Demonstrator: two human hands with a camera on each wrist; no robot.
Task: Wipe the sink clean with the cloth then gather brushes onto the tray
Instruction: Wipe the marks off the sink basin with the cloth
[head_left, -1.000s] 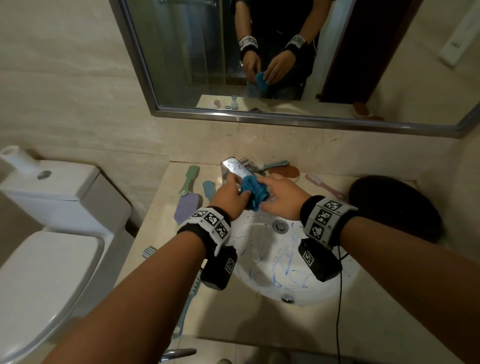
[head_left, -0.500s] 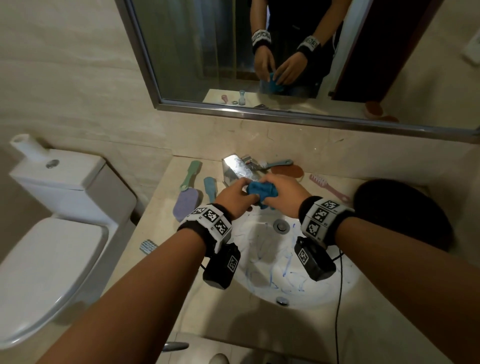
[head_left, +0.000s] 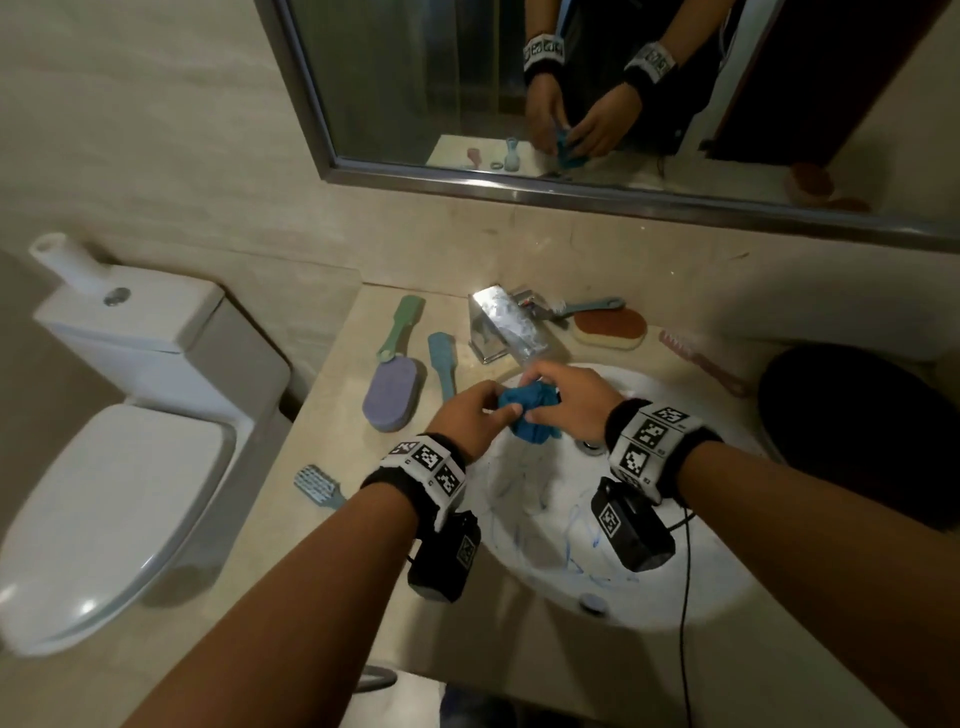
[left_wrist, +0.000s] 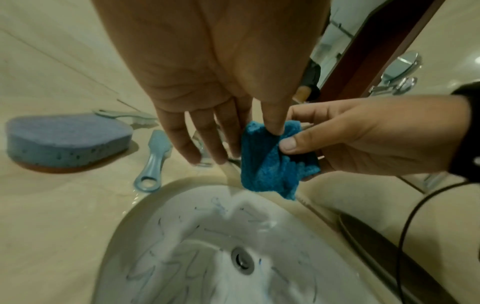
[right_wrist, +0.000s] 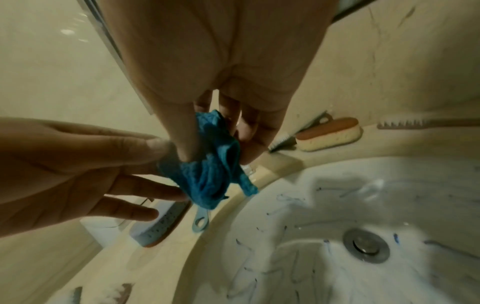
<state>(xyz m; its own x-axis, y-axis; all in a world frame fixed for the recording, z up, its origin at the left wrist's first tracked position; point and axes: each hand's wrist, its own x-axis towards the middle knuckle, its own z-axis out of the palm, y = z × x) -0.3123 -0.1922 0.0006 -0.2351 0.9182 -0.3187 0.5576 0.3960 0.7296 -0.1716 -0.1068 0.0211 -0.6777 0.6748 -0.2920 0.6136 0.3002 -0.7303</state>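
Observation:
Both hands hold a crumpled blue cloth (head_left: 525, 425) over the back of the white sink (head_left: 706, 592), just below the tap (head_left: 503, 328). My left hand (head_left: 485, 411) pinches the cloth's (left_wrist: 270, 166) left edge between thumb and forefinger; its other fingers are straight. My right hand (head_left: 553, 405) grips the cloth (right_wrist: 213, 176) with the thumb in front and curled fingers behind. Blue scribbles mark the basin (right_wrist: 337, 205). A dark round tray (head_left: 857, 441) lies at the right. A green brush (head_left: 400, 327), a purple sponge brush (head_left: 392, 397) and a blue brush (head_left: 441, 364) lie left of the tap.
A small blue brush (head_left: 317, 486) lies on the counter's left edge. Behind the sink are a teal brush (head_left: 592, 306), an orange-topped sponge (head_left: 610, 328) and a pink brush (head_left: 701, 358). A toilet (head_left: 114, 483) stands at the left; a mirror (head_left: 571, 93) hangs above.
Both hands have kept working the cloth between them under the tap. It was bunched tight half a second ago; now part of it hangs down.

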